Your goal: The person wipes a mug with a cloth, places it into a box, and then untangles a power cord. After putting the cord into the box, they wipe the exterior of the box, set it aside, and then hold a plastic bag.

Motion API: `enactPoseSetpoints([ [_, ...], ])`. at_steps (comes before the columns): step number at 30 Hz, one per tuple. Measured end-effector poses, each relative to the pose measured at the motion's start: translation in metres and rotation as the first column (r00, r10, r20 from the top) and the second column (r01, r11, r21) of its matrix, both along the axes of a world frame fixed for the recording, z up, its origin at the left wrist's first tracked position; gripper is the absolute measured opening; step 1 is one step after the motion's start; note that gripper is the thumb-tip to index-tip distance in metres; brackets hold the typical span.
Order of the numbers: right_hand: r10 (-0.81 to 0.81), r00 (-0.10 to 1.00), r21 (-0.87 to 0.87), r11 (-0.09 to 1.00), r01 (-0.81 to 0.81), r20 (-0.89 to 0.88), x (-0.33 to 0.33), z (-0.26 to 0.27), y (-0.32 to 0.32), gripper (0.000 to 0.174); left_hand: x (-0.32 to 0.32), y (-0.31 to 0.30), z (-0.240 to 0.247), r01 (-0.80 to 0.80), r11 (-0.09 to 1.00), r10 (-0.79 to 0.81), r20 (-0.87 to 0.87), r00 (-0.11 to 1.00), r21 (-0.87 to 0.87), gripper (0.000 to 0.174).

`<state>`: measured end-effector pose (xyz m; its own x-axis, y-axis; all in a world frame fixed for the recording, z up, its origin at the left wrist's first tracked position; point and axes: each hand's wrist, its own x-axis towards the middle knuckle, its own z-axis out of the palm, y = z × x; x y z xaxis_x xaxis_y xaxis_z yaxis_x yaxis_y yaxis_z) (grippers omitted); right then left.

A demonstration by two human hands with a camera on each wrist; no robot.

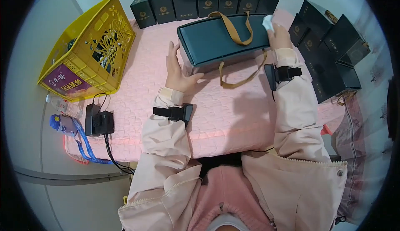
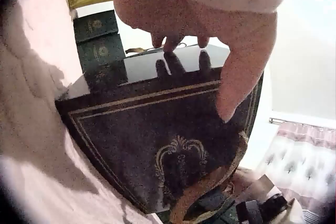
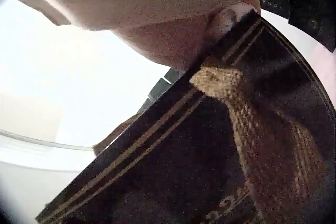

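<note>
- A yellow crate (image 1: 89,43) stands well off to the left of the left hand (image 1: 177,70).
- Also left of that hand, but closer to the person, lie a clear bottle (image 1: 62,105), a black charger (image 1: 99,122) and a blue thing (image 1: 62,125) with a blue strap.
- The left hand is open and flat. Its fingers are straight and lie along the left end of the big dark box (image 1: 221,39). Its thumb sticks out and touches the front side of the box. It holds nothing.
- The big dark box lies flat on the pink cover (image 1: 233,118). It is right between the two hands and touches both.
- One of the tan handles (image 1: 235,29) lies on top of the box, closer to the right hand (image 1: 279,35) than to the left. The other hangs down the front of the box onto the cover.
- The right hand is at the top right corner of the box. Its fingers are curled round a white cloth (image 1: 268,21), and the cloth is pressed on the box top.
- Behind both hands, a row of small dark boxes (image 1: 208,2) stands at the far edge.
- Just to the right of the right hand there is a pile of dark boxes (image 1: 329,52), near it but not touching.
</note>
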<state>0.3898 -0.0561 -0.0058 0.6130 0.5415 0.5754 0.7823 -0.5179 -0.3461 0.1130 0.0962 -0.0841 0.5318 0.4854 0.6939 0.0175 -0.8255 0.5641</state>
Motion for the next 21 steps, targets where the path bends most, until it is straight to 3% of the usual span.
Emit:
enactPoseSetpoints([
  [2, 0.062, 0.979, -0.012, 0.998, -0.061, 0.194, -0.004, -0.011, 0.008, 0.034, 0.001, 0.003, -0.003, 0.209, 0.96, -0.19, 0.118, 0.975, -0.185, 0.099],
  [3, 0.093, 0.953, -0.024, 0.996, -0.09, 0.289, -0.008, -0.013, 0.012, 0.033, 0.002, 0.005, -0.004, 0.209, 0.96, -0.189, 0.121, 0.974, -0.185, 0.099],
  [4, 0.096, 0.952, -0.026, 0.995, -0.092, 0.292, -0.012, -0.014, 0.015, 0.033, 0.002, 0.007, -0.006, 0.215, 0.96, -0.192, 0.139, 0.972, -0.177, 0.1],
  [7, 0.392, 0.9, -0.02, 0.918, -0.396, 0.188, -0.033, -0.014, 0.026, 0.029, 0.001, 0.01, -0.006, 0.226, 0.96, -0.197, 0.18, 0.964, -0.164, 0.103],
  [11, 0.489, 0.851, -0.175, 0.87, -0.46, 0.191, -0.106, 0.003, 0.042, 0.027, 0.002, 0.004, 0.002, 0.193, 0.96, -0.157, 0.18, 0.971, -0.202, 0.105],
  [14, 0.598, 0.774, -0.227, 0.8, -0.556, 0.21, -0.156, 0.004, 0.06, 0.027, 0.006, 0.001, -0.001, 0.206, 0.974, -0.19, 0.154, 0.97, -0.094, 0.097],
  [18, 0.639, 0.686, -0.248, 0.769, -0.59, 0.348, -0.162, 0.003, 0.075, 0.028, 0.009, 0.011, -0.014, 0.182, 0.943, -0.179, 0.034, 0.983, -0.28, 0.088],
  [20, 0.589, 0.729, -0.31, 0.807, -0.503, 0.349, -0.135, 0.009, 0.078, 0.028, 0.009, 0.011, -0.012, 0.173, 0.957, -0.167, 0.047, 0.985, -0.232, 0.085],
  [21, 0.521, 0.803, -0.324, 0.843, -0.429, 0.289, -0.118, 0.012, 0.078, 0.027, 0.009, 0.008, -0.009, 0.164, 0.968, -0.154, 0.064, 0.986, -0.191, 0.082],
])
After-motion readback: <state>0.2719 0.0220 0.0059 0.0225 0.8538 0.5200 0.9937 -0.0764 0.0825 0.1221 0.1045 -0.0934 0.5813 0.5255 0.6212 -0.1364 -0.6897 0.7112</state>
